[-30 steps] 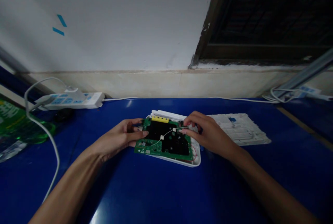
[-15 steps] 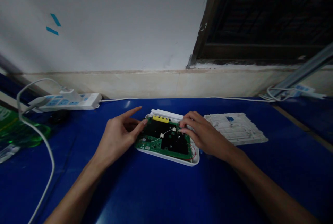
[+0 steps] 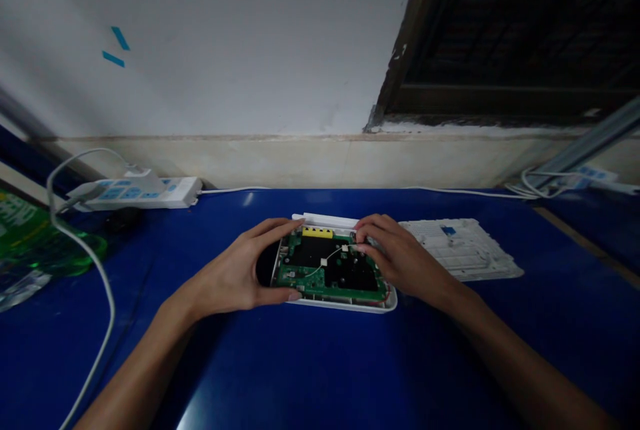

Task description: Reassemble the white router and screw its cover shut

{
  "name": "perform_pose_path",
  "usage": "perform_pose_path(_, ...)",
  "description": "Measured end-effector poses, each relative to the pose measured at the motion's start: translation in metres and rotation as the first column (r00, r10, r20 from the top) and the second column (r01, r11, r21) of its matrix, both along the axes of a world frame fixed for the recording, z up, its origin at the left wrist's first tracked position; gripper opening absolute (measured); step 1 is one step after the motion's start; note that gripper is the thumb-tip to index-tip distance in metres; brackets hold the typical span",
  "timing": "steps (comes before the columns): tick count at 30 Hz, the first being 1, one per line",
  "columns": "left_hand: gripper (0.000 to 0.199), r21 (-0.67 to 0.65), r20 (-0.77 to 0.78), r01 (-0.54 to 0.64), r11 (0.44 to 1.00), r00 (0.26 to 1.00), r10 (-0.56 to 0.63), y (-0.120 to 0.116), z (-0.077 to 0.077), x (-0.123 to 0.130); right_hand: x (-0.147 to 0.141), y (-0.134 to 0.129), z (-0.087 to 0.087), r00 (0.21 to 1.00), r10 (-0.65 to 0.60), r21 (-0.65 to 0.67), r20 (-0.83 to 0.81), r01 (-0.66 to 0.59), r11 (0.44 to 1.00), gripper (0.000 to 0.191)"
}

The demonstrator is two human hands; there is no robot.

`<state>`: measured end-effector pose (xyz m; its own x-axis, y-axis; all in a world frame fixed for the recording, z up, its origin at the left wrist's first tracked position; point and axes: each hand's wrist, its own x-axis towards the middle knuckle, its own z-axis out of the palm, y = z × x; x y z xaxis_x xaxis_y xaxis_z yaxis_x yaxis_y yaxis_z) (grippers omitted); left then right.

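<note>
In the head view, an opened white router housing (image 3: pixel 345 306) lies on the blue table. Inside it sits a green circuit board (image 3: pixel 313 289) with black plates and a yellow port block (image 3: pixel 317 233). My left hand (image 3: pixel 243 267) grips the housing's left end, thumb on the near edge and index finger on the far edge. A thin white antenna wire (image 3: pixel 334 253) crosses the board through two small pale tabs. At its right end my right hand (image 3: pixel 393 250) is closed in a pinch on the wire, above the board's right side; the fingertips partly hide it.
A white ribbed cover (image 3: pixel 465 250) lies to the right of the housing. At the back left are a power strip (image 3: pixel 150 195) with a plugged-in white cable (image 3: pixel 103 270), a dark object (image 3: pixel 123 219) and a green bottle (image 3: pixel 55 237). A wall stands behind the table.
My left hand has come down from above the board's left side and now spans the housing's left end. The board now sits more level in the housing. The right hand keeps its pinch.
</note>
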<state>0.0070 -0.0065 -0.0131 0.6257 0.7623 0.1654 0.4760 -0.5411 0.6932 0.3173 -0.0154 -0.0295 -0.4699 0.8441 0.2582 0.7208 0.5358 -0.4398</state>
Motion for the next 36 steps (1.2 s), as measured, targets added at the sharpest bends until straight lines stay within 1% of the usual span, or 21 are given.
perform_pose_path(3, 0.094, -0.001, 0.003, 0.011, 1.0, 1.0, -0.011, 0.0, 0.003, -0.001, 0.002, -0.001, 0.002, 1.0, 0.006, -0.009, 0.022, -0.005, 1.0, 0.008)
perform_pose_path(7, 0.096, 0.021, -0.004, -0.005, 1.0, 1.0, 0.005, 0.001, 0.003, 0.001, 0.002, -0.002, 0.003, 0.999, 0.01, 0.009, 0.046, -0.011, 1.0, 0.008)
perform_pose_path(10, 0.097, -0.004, 0.01, -0.017, 1.0, 1.0, 0.017, -0.001, 0.002, 0.003, 0.002, -0.003, 0.003, 0.998, 0.012, 0.031, 0.057, -0.014, 0.999, 0.009)
perform_pose_path(15, 0.086, -0.023, 0.012, -0.017, 1.0, 1.0, 0.017, -0.003, 0.005, 0.005, -0.001, -0.004, 0.004, 0.992, 0.012, 0.05, 0.123, -0.018, 0.999, 0.009)
perform_pose_path(20, 0.083, -0.04, 0.012, -0.013, 0.999, 1.0, 0.014, -0.002, 0.006, 0.005, -0.002, -0.006, 0.008, 0.994, 0.006, 0.019, 0.108, -0.008, 1.0, 0.01)
perform_pose_path(26, 0.079, -0.111, 0.1, 0.002, 0.994, 0.995, 0.009, -0.002, 0.001, 0.007, -0.003, -0.007, 0.009, 0.994, 0.003, 0.018, 0.108, -0.005, 1.0, 0.011)
perform_pose_path(30, 0.078, -0.128, 0.117, -0.012, 0.992, 0.993, 0.027, -0.001, -0.002, 0.007, -0.004, -0.007, 0.01, 0.992, 0.002, 0.029, 0.126, -0.006, 1.0, 0.011)
perform_pose_path(33, 0.071, -0.149, 0.148, 0.001, 0.989, 0.989, 0.021, 0.001, -0.003, 0.005, -0.004, -0.008, 0.01, 0.993, -0.001, 0.026, 0.118, -0.002, 1.0, 0.012)
perform_pose_path(36, 0.063, -0.205, 0.183, 0.033, 0.978, 0.983, 0.005, 0.003, -0.002, 0.002, -0.004, -0.008, 0.012, 0.994, 0.002, 0.004, 0.11, -0.002, 1.0, 0.012)
